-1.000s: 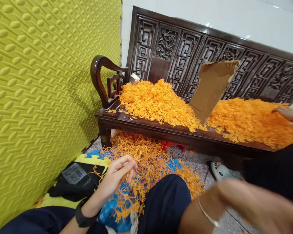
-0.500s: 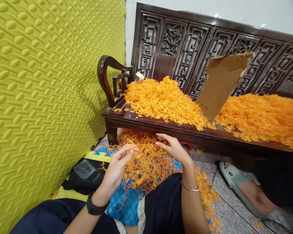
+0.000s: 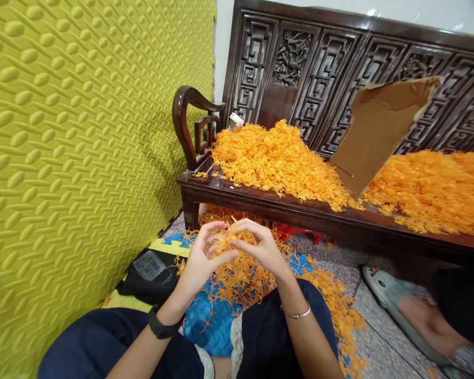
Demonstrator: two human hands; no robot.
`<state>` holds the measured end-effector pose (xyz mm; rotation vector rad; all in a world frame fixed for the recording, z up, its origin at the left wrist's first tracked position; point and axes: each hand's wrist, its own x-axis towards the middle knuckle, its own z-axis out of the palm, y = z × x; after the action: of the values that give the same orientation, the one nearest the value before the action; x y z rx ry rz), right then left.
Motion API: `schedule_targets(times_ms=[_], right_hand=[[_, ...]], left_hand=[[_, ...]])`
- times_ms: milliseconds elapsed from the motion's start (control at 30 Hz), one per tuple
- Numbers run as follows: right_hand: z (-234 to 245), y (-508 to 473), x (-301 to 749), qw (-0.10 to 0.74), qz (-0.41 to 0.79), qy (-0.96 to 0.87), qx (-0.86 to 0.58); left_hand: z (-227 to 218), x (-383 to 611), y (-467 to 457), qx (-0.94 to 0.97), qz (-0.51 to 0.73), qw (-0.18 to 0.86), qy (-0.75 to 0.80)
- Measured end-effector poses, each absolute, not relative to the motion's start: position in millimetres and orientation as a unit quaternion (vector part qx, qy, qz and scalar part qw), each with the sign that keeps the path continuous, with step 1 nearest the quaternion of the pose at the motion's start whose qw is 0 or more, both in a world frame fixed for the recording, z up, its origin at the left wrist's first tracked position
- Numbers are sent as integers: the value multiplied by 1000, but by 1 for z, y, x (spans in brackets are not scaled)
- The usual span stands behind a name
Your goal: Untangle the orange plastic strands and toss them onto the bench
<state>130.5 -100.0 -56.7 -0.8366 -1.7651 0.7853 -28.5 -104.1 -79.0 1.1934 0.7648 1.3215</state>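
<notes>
My left hand [image 3: 200, 257] and my right hand [image 3: 264, 248] meet in front of me, with a small stringy orange plastic piece [image 3: 228, 239] between their fingertips. The right thumb and forefinger close on the piece. On the left, curled fingers touch its other side, and part of it is hidden by the fingers. Below and behind the hands, a tangled heap of similar orange strands [image 3: 245, 273] covers the floor mat.
Ahead stands a dark carved wooden bench [image 3: 256, 190], bearing a large orange pile [image 3: 276, 158] and an upright cardboard sheet [image 3: 379, 131]. A black bag [image 3: 150, 276] lies at left by the yellow foam wall [image 3: 82, 131]. Another person's sandalled foot [image 3: 422, 316] is at right.
My right hand has moved left and down to meet the left hand, its open fingers closing on the orange piece. The view has shifted slightly left.
</notes>
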Motion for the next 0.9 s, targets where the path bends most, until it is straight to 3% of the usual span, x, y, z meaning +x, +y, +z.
schedule_targets(times_ms=[167,300,500,567,700,900], right_hand=[[-55,-102,140,532,419,-651,-344],[-51,-103,152,541,378,-669,-341],[-31,-119,178,376,334,-803,-320],[-26,-124,185,361,326,-814,-317],[-23,-127,187,463,254,-764,-371],[-24,-133,166,586,170,-646,-459]], left_hand=[[-79,-27,-106,542,502,575,352],[-77,-28,-112,571,449,589,356],[-71,-31,-115,683,393,537,300],[-72,-30,-116,714,375,509,302],[-76,-25,-121,694,417,488,325],[-73,-16,-129,626,464,535,327]])
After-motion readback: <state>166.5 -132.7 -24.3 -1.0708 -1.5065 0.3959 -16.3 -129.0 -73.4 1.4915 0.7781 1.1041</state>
